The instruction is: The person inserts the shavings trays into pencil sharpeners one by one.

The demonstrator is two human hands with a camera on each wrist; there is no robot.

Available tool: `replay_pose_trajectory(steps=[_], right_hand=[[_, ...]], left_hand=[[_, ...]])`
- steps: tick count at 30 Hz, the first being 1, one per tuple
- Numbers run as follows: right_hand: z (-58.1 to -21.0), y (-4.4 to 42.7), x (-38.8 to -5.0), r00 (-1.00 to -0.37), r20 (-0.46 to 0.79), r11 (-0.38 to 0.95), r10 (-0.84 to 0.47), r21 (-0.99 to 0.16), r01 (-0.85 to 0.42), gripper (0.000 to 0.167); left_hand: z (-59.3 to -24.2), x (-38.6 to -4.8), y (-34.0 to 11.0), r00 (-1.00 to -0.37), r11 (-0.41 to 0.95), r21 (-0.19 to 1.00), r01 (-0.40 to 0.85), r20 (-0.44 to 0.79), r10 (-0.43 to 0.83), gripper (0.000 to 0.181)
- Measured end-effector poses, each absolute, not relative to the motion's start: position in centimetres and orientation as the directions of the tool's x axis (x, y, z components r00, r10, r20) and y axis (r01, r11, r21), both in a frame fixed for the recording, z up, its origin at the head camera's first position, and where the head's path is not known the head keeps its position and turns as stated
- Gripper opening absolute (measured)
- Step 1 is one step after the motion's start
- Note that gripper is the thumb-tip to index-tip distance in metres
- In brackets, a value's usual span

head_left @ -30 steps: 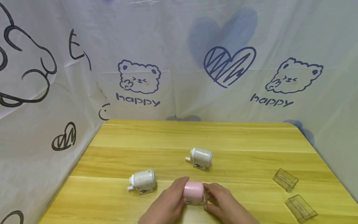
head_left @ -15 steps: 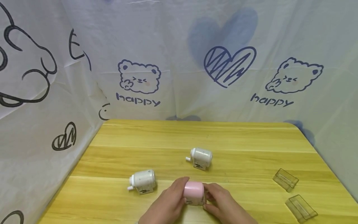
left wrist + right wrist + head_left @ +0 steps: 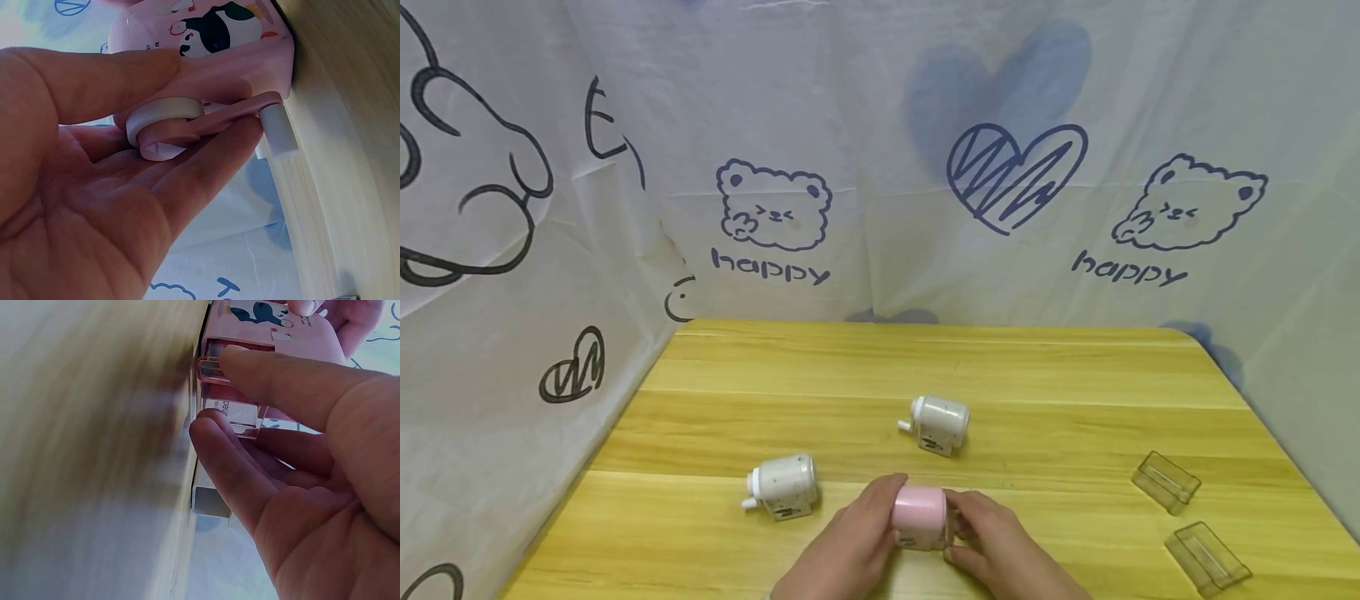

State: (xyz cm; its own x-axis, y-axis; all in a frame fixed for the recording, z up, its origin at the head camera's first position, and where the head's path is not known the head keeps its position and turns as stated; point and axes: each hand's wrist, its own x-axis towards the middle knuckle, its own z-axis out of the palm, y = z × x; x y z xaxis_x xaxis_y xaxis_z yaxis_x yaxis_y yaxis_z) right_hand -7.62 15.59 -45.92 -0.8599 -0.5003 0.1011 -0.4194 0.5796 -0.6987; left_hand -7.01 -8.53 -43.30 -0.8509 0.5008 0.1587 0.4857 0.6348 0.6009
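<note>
Left hand [image 3: 848, 542]: I see thumb and fingers closed only to the width of the pink crank pencil sharpener [image 3: 920, 510], gripping its crank end. Thumb is flat on the body, index finger runs along the pink crank arm [image 3: 234, 114], its tip just beside the pale crank knob [image 3: 280, 131]. White ribbed collar [image 3: 164, 112] sits between thumb and fingers.

Right hand [image 3: 1000, 542]: thumb and index pinch the clear shavings drawer [image 3: 247, 420] at the sharpener's opposite end. Drawer is at the opening; how deep it's seated I can't tell. White label [image 3: 234, 411] shows there.

Sharpener is upright between both hands, base down at the wood-grain table [image 3: 1045, 375], near edge, centre. Panda print [image 3: 222, 28] on its side.

Further out: left grey crank sharpener [image 3: 784, 483] stands to the left of the hands, far grey crank sharpener [image 3: 942, 423] just beyond them. Both have white cranks pointing left. Well to the right I've got two clear trays lying apart: near tray [image 3: 1207, 558] and far tray [image 3: 1165, 482].

Behind the table: white fabric backdrop [image 3: 880, 108], printed with bears, hearts and "happy".
</note>
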Motion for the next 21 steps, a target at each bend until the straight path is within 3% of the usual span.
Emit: replay_pose_trajectory(steps=[21], right_hand=[[-45.77,15.41,-7.61,-0.856,0.128,0.582,-0.501,-0.682,-0.442,0.050]], left_hand=[[-43.07,-6.90,-8.63,-0.837,0.621,0.595,0.511,0.181,0.516,0.054]])
